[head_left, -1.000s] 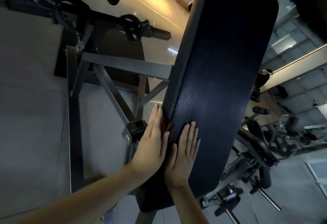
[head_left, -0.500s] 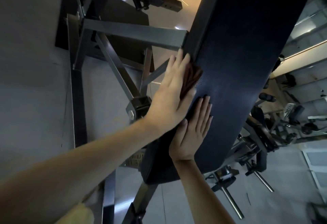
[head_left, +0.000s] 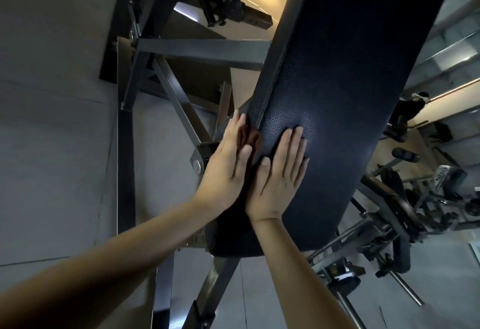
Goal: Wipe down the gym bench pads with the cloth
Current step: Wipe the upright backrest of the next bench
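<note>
- The grey gym floor (head_left: 52, 110) fills the view from 7 to 11 o'clock.
- The long black textured vinyl bench pad (head_left: 350, 76) runs from just below centre up to 1 o'clock, with a stitched seam where its top face meets its left side wall.
- The dark steel bench frame (head_left: 202, 49), with its cross-bar and diagonal braces, sits at 11 o'clock and meets the pad's left side.
- Other black gym machines (head_left: 405, 198) crowd 3 to 4 o'clock, well apart from the hands.
- The left hand (head_left: 226, 170), just left of centre, has its fingers straight and laid together. It presses rather than grasps, pinning the cloth against the pad's side wall.
- The right hand (head_left: 280, 178), at centre, lies flat with its fingers extended on the pad's top face. It holds nothing and seems to be steadying the pad.
- The small reddish-brown folded cloth (head_left: 250, 136) peeps out between the left fingers and the pad's side, just below the seam; most of it is hidden under the hand.
- The step in hand looks like wiping the side wall. To do it well:
  - press evenly through the whole palm so the cloth does not slip out;
  - stroke lengthwise toward 1 o'clock, overlapping each pass;
  - work the seam groove, where grime likely collects;
  - brace with the right hand against the sideways push.
</note>
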### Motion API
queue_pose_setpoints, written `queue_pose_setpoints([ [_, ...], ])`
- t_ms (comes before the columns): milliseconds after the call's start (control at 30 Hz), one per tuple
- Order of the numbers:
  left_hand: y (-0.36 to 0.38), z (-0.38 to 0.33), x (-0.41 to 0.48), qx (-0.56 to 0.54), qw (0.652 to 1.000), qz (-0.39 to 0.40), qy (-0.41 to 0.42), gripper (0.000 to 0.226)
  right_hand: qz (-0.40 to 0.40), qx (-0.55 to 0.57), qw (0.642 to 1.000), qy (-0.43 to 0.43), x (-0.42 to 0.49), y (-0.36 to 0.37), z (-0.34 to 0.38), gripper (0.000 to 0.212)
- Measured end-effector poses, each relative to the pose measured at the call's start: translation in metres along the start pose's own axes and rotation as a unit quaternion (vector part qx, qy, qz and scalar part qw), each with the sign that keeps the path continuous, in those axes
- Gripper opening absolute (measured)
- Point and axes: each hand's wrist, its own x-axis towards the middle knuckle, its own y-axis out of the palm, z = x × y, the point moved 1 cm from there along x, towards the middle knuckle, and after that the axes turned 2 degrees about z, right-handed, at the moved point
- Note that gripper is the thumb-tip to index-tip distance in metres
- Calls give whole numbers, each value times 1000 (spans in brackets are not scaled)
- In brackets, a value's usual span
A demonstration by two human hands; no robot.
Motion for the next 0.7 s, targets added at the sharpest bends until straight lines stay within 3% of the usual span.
queue_pose_setpoints([
  [133, -4, 1, 10, -94, 989, -29, -110, 45, -13, 16, 1000, 0, -2, 0, 2, 57],
  [367, 6, 22, -84, 24, 1000, 4, 16, 54, -36, 10, 999, -15, -1, 2, 2, 57],
  [500, 12, 26, -87, 57, 998, -20, 10, 58, -40, 16, 999, -18, -2, 2, 3, 58],
  [700, 9, 16, -46, 10, 999, -53, 2, 55, -49, 21, 998, -21, -2, 3, 1, 58],
])
